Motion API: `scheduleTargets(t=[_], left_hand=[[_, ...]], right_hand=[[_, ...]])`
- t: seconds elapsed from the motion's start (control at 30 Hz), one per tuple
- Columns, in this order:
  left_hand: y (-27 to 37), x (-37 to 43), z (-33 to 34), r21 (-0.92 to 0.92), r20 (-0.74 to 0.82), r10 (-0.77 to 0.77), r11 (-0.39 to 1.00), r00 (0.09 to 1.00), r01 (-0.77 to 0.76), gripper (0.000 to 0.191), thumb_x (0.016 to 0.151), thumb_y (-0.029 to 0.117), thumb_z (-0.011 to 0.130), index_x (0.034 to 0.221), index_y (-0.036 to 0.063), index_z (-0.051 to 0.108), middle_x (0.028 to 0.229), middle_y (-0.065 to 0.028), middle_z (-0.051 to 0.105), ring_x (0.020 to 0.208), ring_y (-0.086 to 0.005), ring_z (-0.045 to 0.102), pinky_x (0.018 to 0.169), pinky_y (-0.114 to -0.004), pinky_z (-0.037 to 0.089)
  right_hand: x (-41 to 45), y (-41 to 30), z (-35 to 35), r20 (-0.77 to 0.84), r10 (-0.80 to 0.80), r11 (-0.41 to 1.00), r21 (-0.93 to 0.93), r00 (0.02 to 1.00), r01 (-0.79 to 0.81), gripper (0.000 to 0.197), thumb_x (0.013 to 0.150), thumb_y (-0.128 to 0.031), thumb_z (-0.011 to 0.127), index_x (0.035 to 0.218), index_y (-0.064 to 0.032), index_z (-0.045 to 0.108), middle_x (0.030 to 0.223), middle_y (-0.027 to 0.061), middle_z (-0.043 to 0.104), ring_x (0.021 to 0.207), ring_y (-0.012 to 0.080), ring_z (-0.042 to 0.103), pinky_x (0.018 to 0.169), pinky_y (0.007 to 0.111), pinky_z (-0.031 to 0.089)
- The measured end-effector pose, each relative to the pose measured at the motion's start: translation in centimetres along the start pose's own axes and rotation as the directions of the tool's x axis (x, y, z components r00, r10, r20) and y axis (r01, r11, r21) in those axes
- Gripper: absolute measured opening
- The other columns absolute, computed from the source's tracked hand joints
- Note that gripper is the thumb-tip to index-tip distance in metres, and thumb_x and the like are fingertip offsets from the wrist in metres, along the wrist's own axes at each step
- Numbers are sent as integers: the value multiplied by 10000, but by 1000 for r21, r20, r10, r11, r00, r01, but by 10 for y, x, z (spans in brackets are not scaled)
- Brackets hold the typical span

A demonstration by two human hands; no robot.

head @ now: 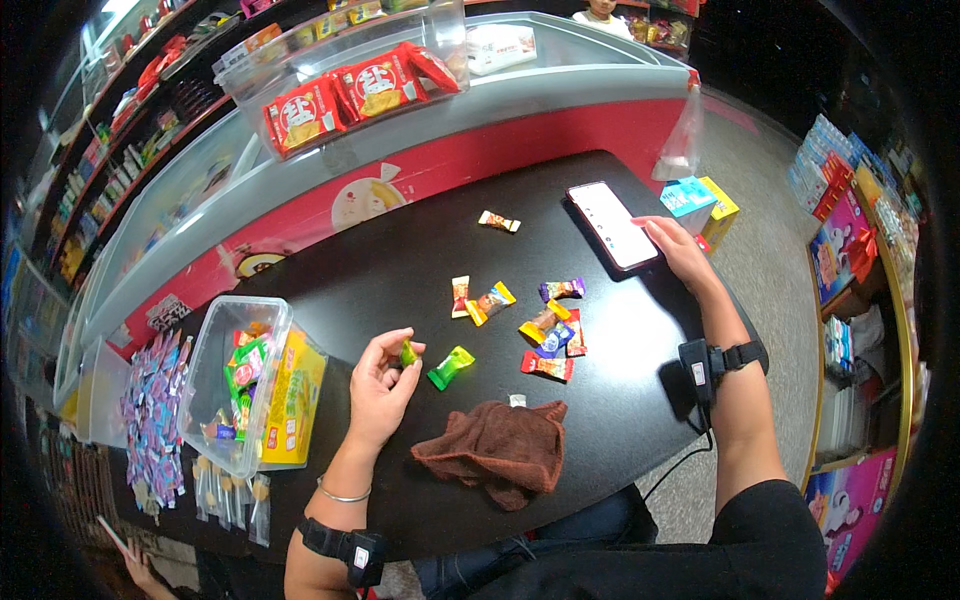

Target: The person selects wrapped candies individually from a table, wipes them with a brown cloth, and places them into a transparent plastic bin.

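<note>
My left hand pinches a small yellow-green wrapped candy between thumb and fingers. Just right of it, a green wrapped candy lies on the dark table. Fingers of my right hand touch the right side of a smartphone, which lies flat with its screen lit. Between the hands are several loose wrapped candies, among them a yellow-orange one, a purple one, a blue one and a red one. One candy lies apart, farther back.
A crumpled brown cloth lies near the front edge. On the left stand a clear plastic tub with candies and a yellow box, beside wrapped lollipops and purple packets. A chest freezer borders the table's far side.
</note>
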State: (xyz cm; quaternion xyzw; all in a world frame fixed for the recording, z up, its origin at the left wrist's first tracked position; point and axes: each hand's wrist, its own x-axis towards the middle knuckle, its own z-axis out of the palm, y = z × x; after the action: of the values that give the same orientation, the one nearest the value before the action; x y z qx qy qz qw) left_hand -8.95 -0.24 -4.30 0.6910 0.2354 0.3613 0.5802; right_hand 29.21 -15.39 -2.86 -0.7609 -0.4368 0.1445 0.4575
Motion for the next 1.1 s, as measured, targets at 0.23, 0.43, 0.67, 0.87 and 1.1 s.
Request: scheduleTargets(t=[0.23, 0.43, 0.67, 0.87, 1.1], left_hand=[[1, -1, -1, -10, 7, -29, 1000, 1000, 29, 322, 733, -42, 550, 1038, -9, 453, 890, -63, 545, 762, -56, 504, 613, -155, 413], [0, -1, -1, 17, -9, -34, 999, 999, 34, 236, 721, -14, 599, 941, -4, 515, 832, -38, 563, 723, -55, 516, 622, -174, 422], [-1, -1, -3, 111, -45, -24, 993, 999, 29, 168, 751, 61, 608, 889, -14, 550, 776, -16, 554, 711, -57, 505, 643, -179, 406], [-2, 0, -3, 79, -24, -12, 997, 1000, 13, 248, 790, 90, 568, 1009, -15, 519, 781, -9, 550, 687, -39, 476, 624, -166, 388], [-1, -1, -3, 97, 17, -29, 995, 999, 27, 316, 812, 106, 537, 1094, -23, 471, 831, -38, 578, 715, -46, 494, 621, -165, 390]], right_hand=[[1, 2, 0, 20, -17, 999, -32, 1000, 18, 260, 864, -223, 429, 1048, -85, 550, 1039, 69, 494, 1005, 151, 442, 875, 257, 318], [0, 8, 1, -6, -41, 999, -25, 999, 41, 247, 823, -161, 466, 1041, -68, 538, 1011, 90, 491, 1008, 184, 445, 886, 277, 322], [0, 5, 2, -4, 4, 1000, 30, 1000, -4, 245, 813, -105, 454, 1040, -47, 525, 1018, 84, 494, 988, 162, 453, 865, 266, 336], [1, 8, 1, -7, -19, 996, 93, 1000, 19, 227, 806, -73, 446, 1015, -38, 527, 1000, 81, 509, 947, 147, 466, 818, 254, 359], [-1, 3, 1, -8, 51, 997, 58, 999, -50, 181, 801, -65, 439, 951, -41, 538, 927, 56, 498, 883, 145, 461, 772, 250, 361]])
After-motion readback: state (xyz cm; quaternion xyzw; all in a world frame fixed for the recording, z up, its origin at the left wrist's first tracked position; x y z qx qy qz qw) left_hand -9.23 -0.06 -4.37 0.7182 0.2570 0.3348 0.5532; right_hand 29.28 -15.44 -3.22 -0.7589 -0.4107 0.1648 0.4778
